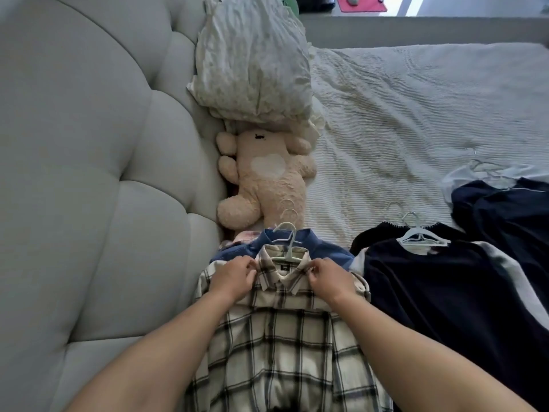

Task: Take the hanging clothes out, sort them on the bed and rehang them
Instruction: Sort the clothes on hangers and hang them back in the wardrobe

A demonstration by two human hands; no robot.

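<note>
At lower centre, the cream-and-black plaid flannel shirt [282, 337] is pinched at its collar by left hand [233, 279] and right hand [329, 278], likely to square it on its pale plastic hanger [287, 248].

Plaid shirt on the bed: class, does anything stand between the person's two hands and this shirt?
Nothing visible does. The left hand and right hand already pinch the plaid shirt at its collar, either side of the pale hanger.

Both forearms are bare; no sleeves reach the wrists (nothing worn on either).
</note>
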